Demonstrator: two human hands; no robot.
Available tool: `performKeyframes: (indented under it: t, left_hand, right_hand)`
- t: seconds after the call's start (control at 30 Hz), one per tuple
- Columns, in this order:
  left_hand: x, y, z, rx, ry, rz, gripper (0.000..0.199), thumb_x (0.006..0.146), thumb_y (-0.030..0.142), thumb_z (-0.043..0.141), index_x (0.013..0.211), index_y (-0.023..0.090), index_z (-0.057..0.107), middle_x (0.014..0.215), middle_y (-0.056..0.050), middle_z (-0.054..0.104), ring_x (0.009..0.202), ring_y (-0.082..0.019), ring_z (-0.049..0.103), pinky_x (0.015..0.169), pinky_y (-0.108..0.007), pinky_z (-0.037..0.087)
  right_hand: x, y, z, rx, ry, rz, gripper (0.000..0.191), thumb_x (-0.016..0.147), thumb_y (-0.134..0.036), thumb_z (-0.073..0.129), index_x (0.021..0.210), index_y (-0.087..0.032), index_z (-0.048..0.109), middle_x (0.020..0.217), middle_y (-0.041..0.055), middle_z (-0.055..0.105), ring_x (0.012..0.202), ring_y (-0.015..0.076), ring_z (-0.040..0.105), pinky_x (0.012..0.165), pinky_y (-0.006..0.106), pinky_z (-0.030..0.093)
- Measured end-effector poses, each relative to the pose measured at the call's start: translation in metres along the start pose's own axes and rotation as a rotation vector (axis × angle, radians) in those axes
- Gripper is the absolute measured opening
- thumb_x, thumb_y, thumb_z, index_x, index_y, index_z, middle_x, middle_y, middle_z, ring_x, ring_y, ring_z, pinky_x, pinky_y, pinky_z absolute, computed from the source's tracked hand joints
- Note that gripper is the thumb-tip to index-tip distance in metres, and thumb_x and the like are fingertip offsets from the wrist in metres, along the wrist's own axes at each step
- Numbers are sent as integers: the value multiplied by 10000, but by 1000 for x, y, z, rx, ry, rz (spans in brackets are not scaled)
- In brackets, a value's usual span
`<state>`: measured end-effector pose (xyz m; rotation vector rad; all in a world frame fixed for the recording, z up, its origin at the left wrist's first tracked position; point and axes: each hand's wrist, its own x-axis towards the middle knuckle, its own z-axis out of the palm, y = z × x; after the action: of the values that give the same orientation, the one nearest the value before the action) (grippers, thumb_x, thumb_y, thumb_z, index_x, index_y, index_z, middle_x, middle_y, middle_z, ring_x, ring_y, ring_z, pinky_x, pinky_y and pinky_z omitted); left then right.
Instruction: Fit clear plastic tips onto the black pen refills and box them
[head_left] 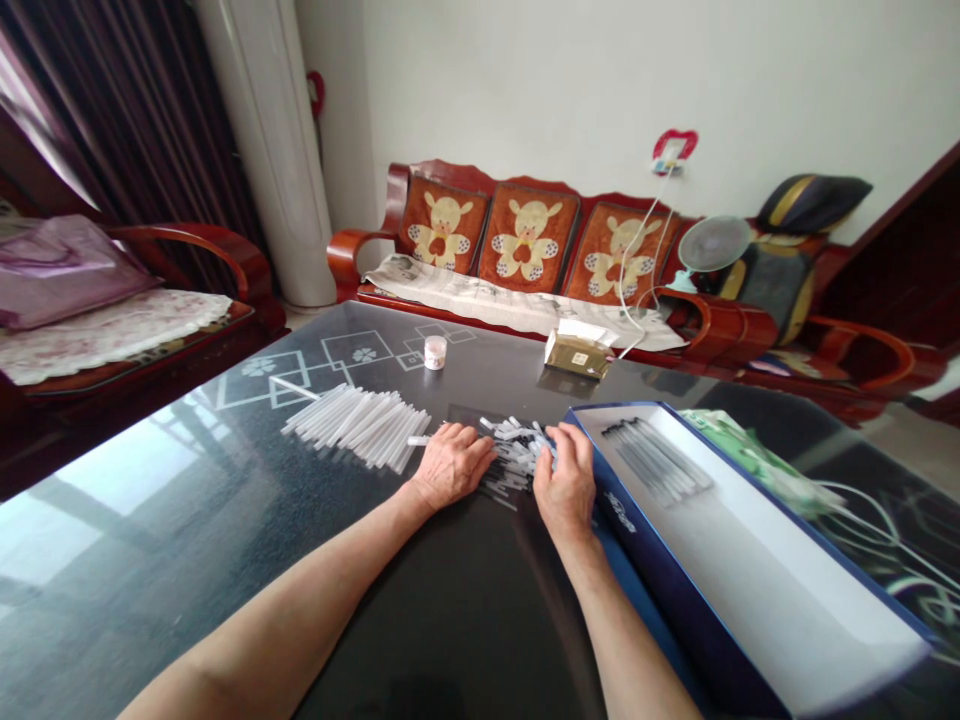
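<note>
Across the table there's a wooden sofa with orange cushions, well out of it all. Next size down is the dark table itself, then a long blue box, white inside, with a batch of dark-tipped tubes lying toward its far end. Just beside it, a green plastic bag. Over on the left, a wide spread of white tubes, mostly side by side. Then the hands: left hand palm-down, fingers bent, right hand half curled, with a loose pile of little pieces between them. Can't tell if either's actually gripping anything. I'd guess picking through that pile is the step in hand; the next move probably calls for a light fingertip pinch, since the pieces overlap every which way. Box wall's right by the right hand, easy to bump. Tissue box and small jar sit farther back, not in the way.
</note>
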<state>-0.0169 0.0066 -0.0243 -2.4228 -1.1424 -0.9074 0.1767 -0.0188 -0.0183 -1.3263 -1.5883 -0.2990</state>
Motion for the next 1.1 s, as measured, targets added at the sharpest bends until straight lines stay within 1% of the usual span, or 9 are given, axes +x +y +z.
performKeyframes:
  t: [0.17, 0.3, 0.47, 0.6, 0.73, 0.83, 0.93, 1.0, 1.1]
  left_hand:
    - [1, 1, -1, -10, 1, 19, 316, 968, 390, 393, 933, 208, 648, 734, -33, 560, 701, -175, 480, 696, -330, 360]
    - [0, 1, 0, -36, 4, 30, 311, 969, 374, 394, 938, 194, 646, 746, -38, 568, 718, -179, 491, 702, -331, 372]
    - [-1, 2, 0, -78, -10, 59, 315, 977, 335, 366, 1040, 185, 636, 774, -51, 588, 733, -177, 513, 715, -325, 394]
    - [-1, 0, -1, -83, -1, 60, 318, 962, 382, 403, 1141, 241, 625, 763, -38, 594, 714, -177, 510, 705, -326, 388]
    - [-1, -3, -2, -61, 31, -8, 315, 948, 422, 430, 969, 235, 682, 716, -35, 585, 686, -168, 504, 680, -321, 367]
    - [-1, -3, -2, -40, 32, -12, 325, 947, 395, 425, 871, 218, 686, 696, -41, 569, 677, -164, 492, 675, -321, 356]
    - [0, -2, -3, -30, 27, 4, 315, 945, 384, 429, 864, 219, 685, 691, -39, 560, 669, -164, 476, 674, -322, 350]
    - [1, 0, -4, -26, 25, 16, 314, 944, 383, 431, 853, 219, 682, 687, -36, 554, 668, -166, 468, 672, -324, 346]
    - [0, 1, -4, -33, 21, 39, 314, 945, 383, 432, 843, 217, 679, 689, -36, 550, 678, -170, 463, 678, -328, 343]
  right_hand:
    - [-12, -20, 12, 185, -165, -72, 241, 921, -228, 446, 1044, -159, 641, 974, 113, 663, 933, 208, 630, 842, 357, 527]
    - [-17, -22, 18, 306, -200, -12, 194, 901, -257, 502, 938, -185, 678, 889, 81, 709, 832, 192, 669, 784, 329, 542]
    - [-17, -24, 18, 470, -214, 259, 166, 827, -327, 596, 854, -199, 698, 816, 58, 729, 722, 192, 679, 694, 318, 550]
    - [-14, -26, 13, 616, -253, 515, 230, 788, -413, 614, 832, -195, 675, 741, 51, 720, 656, 204, 669, 580, 302, 523]
    - [-9, -17, 9, 595, -95, 674, 298, 841, -457, 521, 810, -182, 630, 703, 41, 690, 558, 162, 605, 508, 271, 472]
    - [-7, -12, 9, 446, 35, 519, 318, 868, -426, 493, 991, -158, 613, 920, 100, 697, 801, 204, 655, 658, 313, 522]
    - [-9, -19, 9, 206, -7, 99, 348, 876, -316, 507, 1179, -155, 565, 1216, 151, 608, 1157, 259, 547, 942, 429, 455]
    - [-12, -27, 8, 78, -134, -118, 319, 889, -232, 490, 1191, -180, 577, 1214, 122, 619, 1213, 261, 505, 1043, 480, 350]
    - [-14, -34, 6, -36, -241, -220, 245, 913, -183, 473, 1093, -208, 638, 1042, 70, 689, 1083, 232, 579, 1042, 474, 320]
